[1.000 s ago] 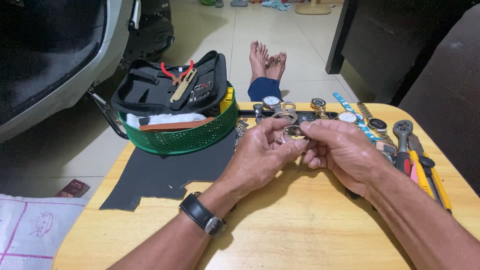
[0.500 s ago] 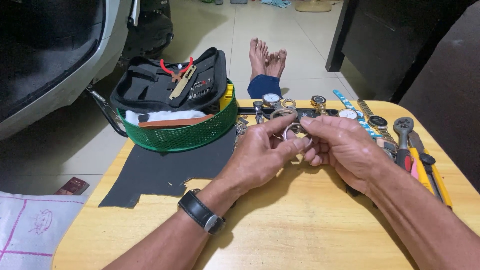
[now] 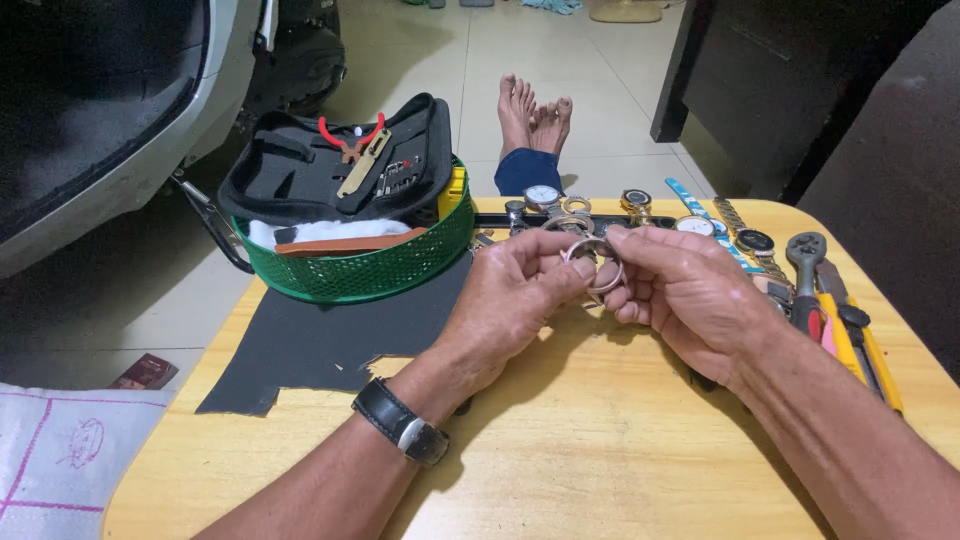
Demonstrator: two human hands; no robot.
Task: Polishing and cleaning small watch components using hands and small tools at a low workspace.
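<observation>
Metal watch (image 3: 592,262) is sitting pinched between my left hand (image 3: 510,300) and right hand (image 3: 690,295), above the wooden table (image 3: 600,450), near the far watches; light, stiff, probably slippery, so I'm gripping its rim.

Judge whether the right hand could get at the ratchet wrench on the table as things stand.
Probably yes: the ratchet wrench lies uncovered just beyond the right hand, but that hand is pinching a metal watch.

A round green mesh basket (image 3: 370,270) sits at the round wooden table's (image 3: 600,450) back left, a black zip tool case (image 3: 330,165) on it, a dark flat mat (image 3: 330,335) before it; metal hand tools (image 3: 835,300) lie at the right edge.
</observation>
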